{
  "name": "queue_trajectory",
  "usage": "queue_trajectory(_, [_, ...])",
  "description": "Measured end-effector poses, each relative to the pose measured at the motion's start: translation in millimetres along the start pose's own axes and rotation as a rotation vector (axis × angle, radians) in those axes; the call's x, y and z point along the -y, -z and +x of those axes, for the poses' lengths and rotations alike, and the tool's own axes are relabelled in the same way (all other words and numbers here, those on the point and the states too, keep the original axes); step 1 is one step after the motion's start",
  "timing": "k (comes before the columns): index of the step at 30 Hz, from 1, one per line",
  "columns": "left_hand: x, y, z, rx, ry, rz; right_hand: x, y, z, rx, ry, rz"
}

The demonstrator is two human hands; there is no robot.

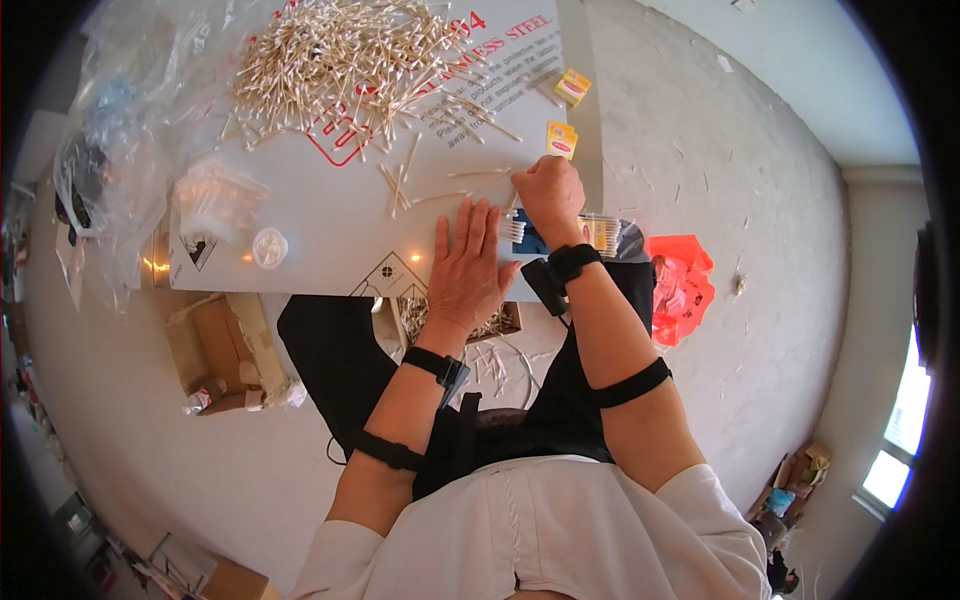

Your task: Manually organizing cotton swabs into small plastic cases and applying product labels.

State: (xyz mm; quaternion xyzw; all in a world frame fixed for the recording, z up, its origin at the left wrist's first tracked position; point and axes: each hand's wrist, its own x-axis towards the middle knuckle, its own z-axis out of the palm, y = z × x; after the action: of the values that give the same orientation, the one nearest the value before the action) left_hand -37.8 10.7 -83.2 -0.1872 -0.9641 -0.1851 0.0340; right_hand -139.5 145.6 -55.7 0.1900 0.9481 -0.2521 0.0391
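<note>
My left hand point(468, 262) lies flat near the table's front edge, fingers stretched out and pointing away from me. Beside its thumb are the white tips of a row of cotton swabs point(511, 229), next to a dark blue piece point(531, 238). My right hand point(550, 198) is curled into a fist just above that piece; what it grips, if anything, is hidden. Right beyond its knuckles lie small yellow cards point(562, 140). A clear pack of cotton swabs with a yellow label point(601, 235) sits by my right wrist. Several loose swabs point(398, 186) lie beyond my left hand.
A big heap of cotton swabs point(340, 70) covers the table's far side. More yellow cards point(573, 87) lie far right. Clear plastic bags point(110, 150) and a clear tub point(220, 200) stand left. Below are cardboard boxes point(225, 350) and a red bag point(682, 288).
</note>
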Motion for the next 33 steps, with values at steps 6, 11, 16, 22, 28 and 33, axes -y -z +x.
queue_trajectory(6, [1,0,-1,0.015,0.008,-0.021,-1,1,0,0.006,0.019,-0.044])
queue_trajectory(11, [2,-3,-2,-0.013,0.001,-0.007,2,-4,-8,-0.028,-0.076,0.031])
queue_trajectory(16, [3,-2,-2,-0.040,0.002,-0.003,-6,-15,-9,-0.248,-0.056,0.236])
queue_trajectory(22, [2,-1,-3,-0.041,-0.002,-0.036,-6,-9,18,-0.205,0.538,0.236])
queue_trajectory(28, [1,-1,0,-0.045,-0.016,-0.025,-5,-14,30,0.047,0.792,0.215])
queue_trajectory(33, [3,-1,-3,-0.054,-0.009,-0.030,-11,-9,12,0.121,0.783,0.161])
